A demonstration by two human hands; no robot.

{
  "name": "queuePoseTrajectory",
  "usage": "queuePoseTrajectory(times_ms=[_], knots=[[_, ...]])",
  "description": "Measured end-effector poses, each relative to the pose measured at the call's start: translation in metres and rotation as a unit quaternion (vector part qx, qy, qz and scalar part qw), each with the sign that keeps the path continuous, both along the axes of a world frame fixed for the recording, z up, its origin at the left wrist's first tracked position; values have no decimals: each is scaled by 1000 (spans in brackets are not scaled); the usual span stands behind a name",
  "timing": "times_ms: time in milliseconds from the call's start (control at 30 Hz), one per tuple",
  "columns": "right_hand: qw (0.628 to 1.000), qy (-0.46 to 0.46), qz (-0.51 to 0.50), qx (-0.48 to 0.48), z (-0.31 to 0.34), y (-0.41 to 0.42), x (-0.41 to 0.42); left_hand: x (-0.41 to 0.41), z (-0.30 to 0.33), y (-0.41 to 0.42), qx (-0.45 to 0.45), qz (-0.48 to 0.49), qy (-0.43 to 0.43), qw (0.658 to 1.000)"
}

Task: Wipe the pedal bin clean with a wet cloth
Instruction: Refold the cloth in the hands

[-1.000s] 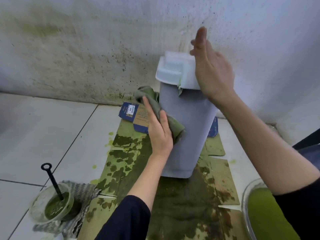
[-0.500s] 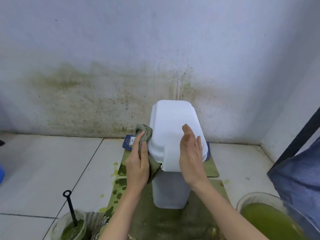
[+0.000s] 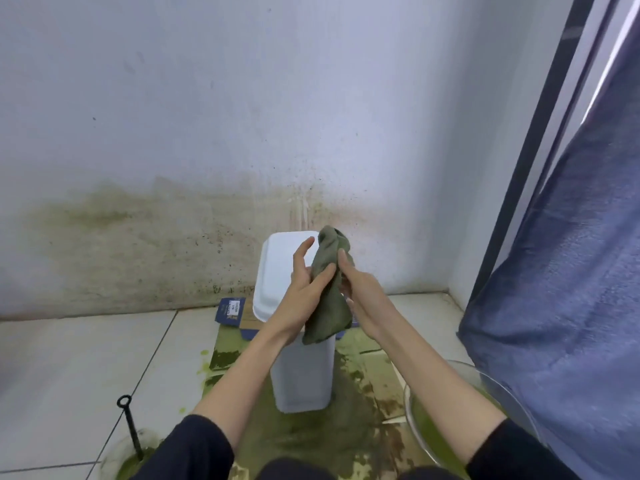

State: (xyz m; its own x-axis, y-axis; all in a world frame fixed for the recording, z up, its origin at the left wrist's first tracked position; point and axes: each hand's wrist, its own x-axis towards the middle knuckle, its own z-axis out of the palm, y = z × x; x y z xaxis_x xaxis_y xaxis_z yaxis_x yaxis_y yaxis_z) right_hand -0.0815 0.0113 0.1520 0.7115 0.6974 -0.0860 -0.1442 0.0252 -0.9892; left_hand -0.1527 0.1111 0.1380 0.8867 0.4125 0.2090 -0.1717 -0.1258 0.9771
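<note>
Since prev frame both hands have lifted off the pedal bin (image 3: pixel 300 375) w/ the cloth, now held above its shut lid. Bin stands upright on stained cardboard (image 3: pixel 353 445) by wall. Green cloth (image 3: pixel 327 299) hangs between hands: left hand (image 3: pixel 304 289) grips it w/ thumb, right hand (image 3: pixel 360 289) pinches it.

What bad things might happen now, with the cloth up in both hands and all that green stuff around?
Nobody holds the pedal bin now: both the left hand and right hand grip the green cloth, so a bump might tip it. The cloth might drip onto the wiped lid. An elbow might knock the bowl of green liquid close by the right arm.
</note>
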Motion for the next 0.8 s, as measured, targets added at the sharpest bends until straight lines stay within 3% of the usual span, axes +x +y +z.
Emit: queuePoseTrajectory(times_ms=[200,400,467,533,633,800], knots=[[997,-54,-57,20,10,-33,-2,13,14,-31,232,-19,6,973],[977,20,-159,141,-2,-60,28,45,14,-54,73,-33,16,997],[967,38,-195,161,-7,-69,37,59,4,-58,27,-45,77,996],[958,42,-233,163,-15,-80,46,73,-7,-56,-8,-117,158,980],[950,26,-272,151,-33,-97,58,84,-17,-67,-14,-200,165,966],[919,7,-383,91,-74,-111,73,116,-50,-86,61,-131,129,981]])
